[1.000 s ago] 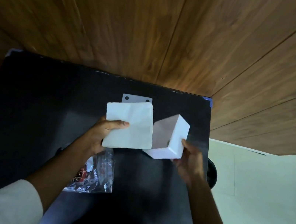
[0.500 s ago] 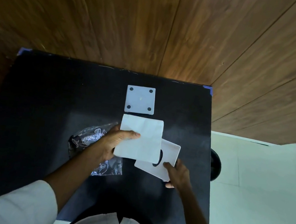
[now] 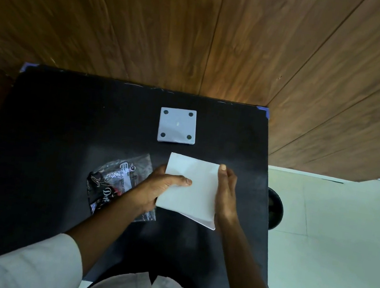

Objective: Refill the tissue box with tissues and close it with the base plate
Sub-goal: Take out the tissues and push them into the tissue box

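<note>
The left hand (image 3: pixel 159 188) has its grip closed on a stack of white tissues (image 3: pixel 192 186), the thumb on top of the stack and the other fingers under its left edge. The right hand (image 3: pixel 225 194) lies flat along the right edge of the same stack with the fingers straight, so its grip is not closed around anything; it only touches the side. The tissues are above the middle of the black tabletop (image 3: pixel 59 148). A white corner (image 3: pixel 208 223) shows under the near right edge of the stack; it may be the tissue box, but I cannot tell this for sure because the stack hides most of it. The base plate (image 3: pixel 178 126), a pale square with four dark holes near its corners, lies flat on the tabletop beyond the tissues, apart from them. An empty-looking plastic wrapper (image 3: pixel 115 182) with print on it lies to the left, partly under the left wrist. Behind the tabletop is a wooden wall (image 3: pixel 201 33).
</note>
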